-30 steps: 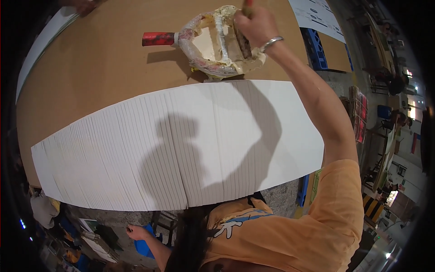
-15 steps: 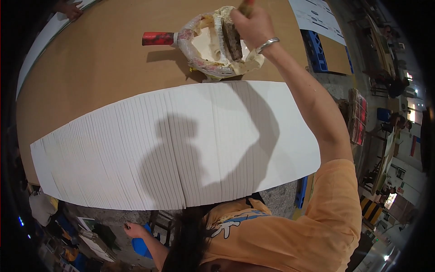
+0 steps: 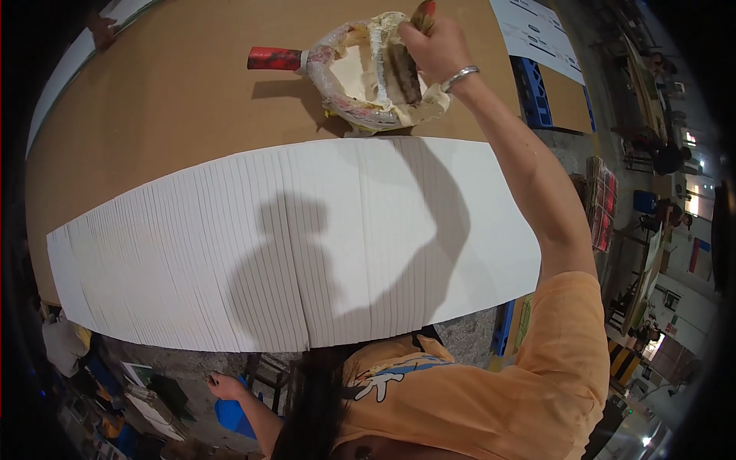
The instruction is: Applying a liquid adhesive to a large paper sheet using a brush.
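My right hand (image 3: 438, 50) is closed around a wide brush (image 3: 400, 73), its red handle end sticking up above the fist. The brush's dark, flat head is down in a pot (image 3: 337, 90) of cream-coloured paste (image 3: 354, 69), against the right side of a coated bar across the opening. Plastic film and dried paste cover the pot's rim. Just below it, a long row of overlapping white sheets (image 3: 192, 253) lies fanned across the table. My left hand (image 3: 224, 386) hangs low past the table's near edge, fingers curled; anything inside it is too small to make out.
A red handle (image 3: 274, 59) juts from the pot's left side over the brown tabletop (image 3: 192, 100). Another person's hand (image 3: 101, 32) is at the far left, by white board. Blue pallets (image 3: 534, 92) and a printed sheet (image 3: 537, 34) are at the right. A blue stool (image 3: 234, 418) stands below.
The brush head has shifted slightly right and down in the pot, and my right hand has moved a little right with it. The other person's hand has moved left.
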